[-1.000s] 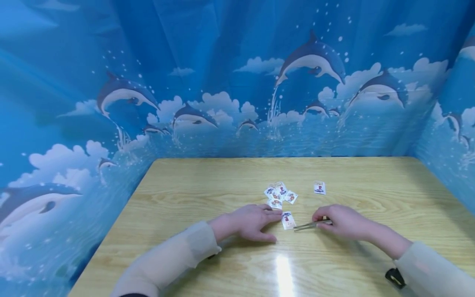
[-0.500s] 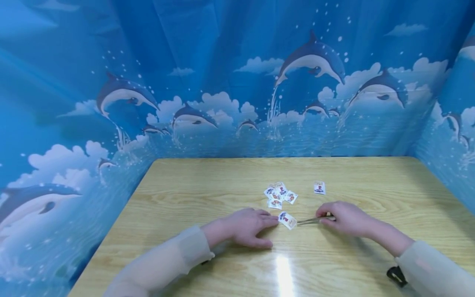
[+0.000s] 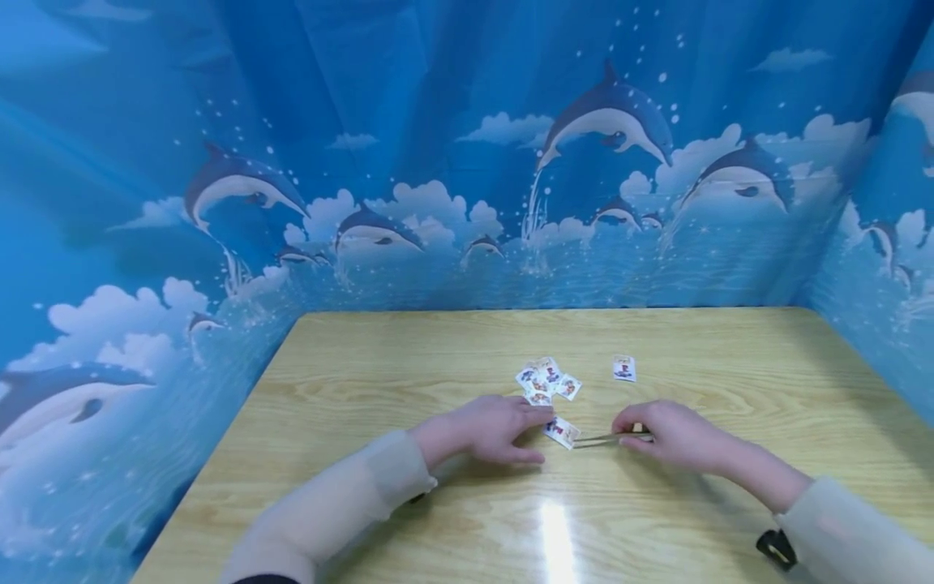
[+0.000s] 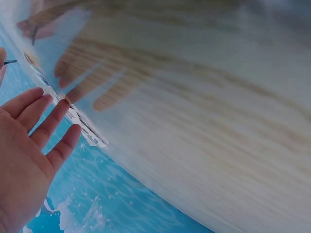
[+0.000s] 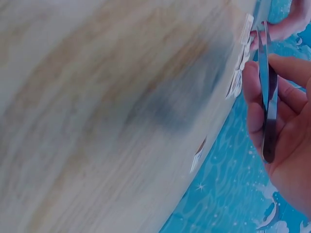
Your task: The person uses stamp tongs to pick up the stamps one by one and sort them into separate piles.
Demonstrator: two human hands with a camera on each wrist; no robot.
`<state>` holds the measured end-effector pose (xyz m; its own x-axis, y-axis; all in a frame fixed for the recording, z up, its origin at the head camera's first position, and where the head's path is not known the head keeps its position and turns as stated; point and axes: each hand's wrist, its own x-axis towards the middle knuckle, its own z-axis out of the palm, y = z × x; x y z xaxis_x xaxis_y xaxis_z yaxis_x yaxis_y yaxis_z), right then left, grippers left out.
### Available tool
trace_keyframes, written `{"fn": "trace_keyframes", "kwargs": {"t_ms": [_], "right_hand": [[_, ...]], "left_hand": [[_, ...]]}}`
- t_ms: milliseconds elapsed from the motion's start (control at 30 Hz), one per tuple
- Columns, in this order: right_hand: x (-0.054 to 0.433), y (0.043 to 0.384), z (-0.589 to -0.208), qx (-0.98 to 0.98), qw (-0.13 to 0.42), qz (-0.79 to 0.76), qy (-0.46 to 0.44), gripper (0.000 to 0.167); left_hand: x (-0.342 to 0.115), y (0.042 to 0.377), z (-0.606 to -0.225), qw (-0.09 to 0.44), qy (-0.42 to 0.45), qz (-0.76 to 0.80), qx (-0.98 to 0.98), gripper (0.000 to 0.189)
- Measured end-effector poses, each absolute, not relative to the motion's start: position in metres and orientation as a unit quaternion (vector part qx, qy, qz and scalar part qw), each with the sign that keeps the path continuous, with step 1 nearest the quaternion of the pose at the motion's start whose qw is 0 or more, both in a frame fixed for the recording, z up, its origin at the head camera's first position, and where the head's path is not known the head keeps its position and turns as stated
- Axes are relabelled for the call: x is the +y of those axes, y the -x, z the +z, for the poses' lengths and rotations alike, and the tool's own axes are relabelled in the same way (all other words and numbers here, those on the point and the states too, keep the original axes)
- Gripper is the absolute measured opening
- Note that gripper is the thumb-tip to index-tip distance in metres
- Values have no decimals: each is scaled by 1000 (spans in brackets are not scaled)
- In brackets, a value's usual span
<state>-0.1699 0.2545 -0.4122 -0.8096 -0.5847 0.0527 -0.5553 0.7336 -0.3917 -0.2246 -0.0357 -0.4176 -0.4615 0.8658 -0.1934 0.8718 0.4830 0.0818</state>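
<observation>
My right hand [image 3: 674,434] pinches a pair of metal tweezers [image 3: 598,440] between thumb and fingers. In the right wrist view, the two prongs of the tweezers [image 5: 268,97] stand slightly apart at the tips. Those tips reach the lower right edge of a small printed card [image 3: 563,432] lying aslant on the table; whether they grip it is too small to tell. At the card's upper left edge are the fingertips of my left hand [image 3: 503,430]. Its fingers are extended, as the left hand [image 4: 29,150] also shows in the left wrist view.
Just beyond the left hand, several similar cards [image 3: 546,375] overlap in a loose pile. One single card [image 3: 623,367] lies apart to the right of it. The wood-grain table [image 3: 409,357] ends at a blue dolphin-print curtain [image 3: 438,162] behind and at the sides.
The card between the hands has turned from nearly upright to aslant. My left hand drew back leftward, then came forward to the card again. The tweezers moved right, then slightly back left.
</observation>
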Motion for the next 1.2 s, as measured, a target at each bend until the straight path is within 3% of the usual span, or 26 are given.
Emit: {"fn": "trace_keyframes", "kwargs": {"t_ms": [567,1200], "right_hand": [[247,167,-416,914,98,-254,301,10],[262,176,-414,932,62,-230,275,9]], "left_hand": [[-33,225,-418,119,-505,-24,855,72],[-43,212,-420,109,-531,-22,840,71]]}}
